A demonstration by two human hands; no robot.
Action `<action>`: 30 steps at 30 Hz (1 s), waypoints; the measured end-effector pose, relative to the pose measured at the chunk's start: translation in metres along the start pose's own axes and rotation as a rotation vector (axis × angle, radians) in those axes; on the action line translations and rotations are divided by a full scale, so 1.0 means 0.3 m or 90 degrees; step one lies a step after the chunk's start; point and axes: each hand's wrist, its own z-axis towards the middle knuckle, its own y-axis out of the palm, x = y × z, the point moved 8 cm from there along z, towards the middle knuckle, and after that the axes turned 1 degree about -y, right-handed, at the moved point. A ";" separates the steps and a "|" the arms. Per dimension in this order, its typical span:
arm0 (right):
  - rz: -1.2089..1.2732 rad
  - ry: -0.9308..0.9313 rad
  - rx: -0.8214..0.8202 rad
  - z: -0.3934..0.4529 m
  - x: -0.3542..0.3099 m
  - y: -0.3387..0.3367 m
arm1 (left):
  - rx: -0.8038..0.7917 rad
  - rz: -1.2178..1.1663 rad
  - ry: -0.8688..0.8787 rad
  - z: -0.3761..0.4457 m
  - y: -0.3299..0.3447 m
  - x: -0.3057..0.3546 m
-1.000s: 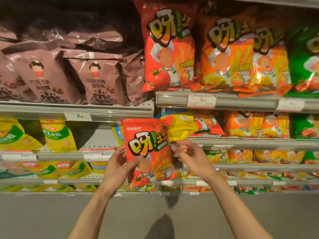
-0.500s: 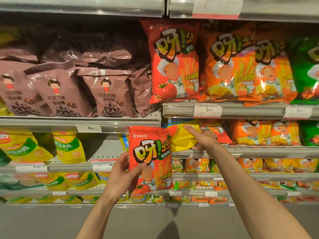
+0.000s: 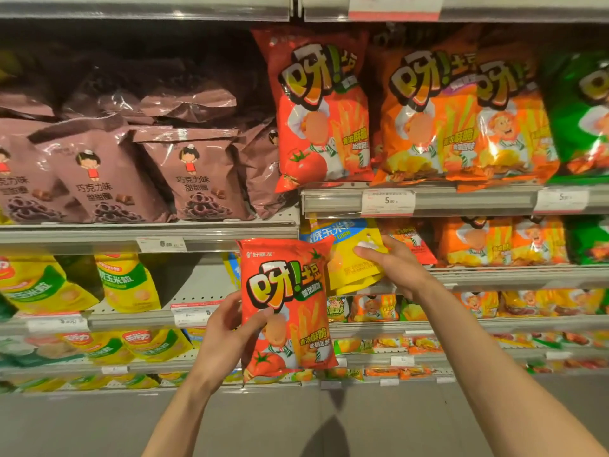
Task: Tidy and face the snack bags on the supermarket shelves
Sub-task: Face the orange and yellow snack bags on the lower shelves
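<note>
Facing snack bags at the shelf.
Left hand [image 3: 227, 338] gripping red bag [image 3: 286, 308] upright, thumb across front; right hand [image 3: 392, 268] pinching yellow bag [image 3: 349, 258] on shelf [image 3: 494, 275].

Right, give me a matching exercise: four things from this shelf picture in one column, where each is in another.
Things:
1. red tomato bag
2. yellow corn bag
3. brown chocolate-ring bags
4. green bags

Places:
A. upper shelf, far right
B. under the right hand, on its shelf
C. upper shelf, left
D. held in the left hand

Pairs: 1-D, 2-B, 3-C, 4-A
</note>
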 end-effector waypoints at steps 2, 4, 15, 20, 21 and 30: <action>0.031 0.010 -0.002 -0.035 0.027 -0.062 | -0.024 0.006 0.001 0.003 0.043 -0.001; 0.044 -0.003 0.014 -0.070 0.043 -0.139 | -0.051 0.002 0.000 0.008 0.100 -0.007; 0.024 0.030 0.112 -0.225 0.187 -0.585 | -0.061 -0.040 -0.027 0.060 0.384 -0.051; 0.044 0.025 0.092 -0.238 0.205 -0.654 | -0.083 0.010 -0.043 0.086 0.463 -0.072; 0.043 0.022 0.087 -0.240 0.203 -0.657 | -0.084 0.015 -0.052 0.089 0.475 -0.083; 0.048 0.005 0.052 -0.267 0.180 -0.608 | 0.074 0.034 -0.066 0.238 0.448 -0.024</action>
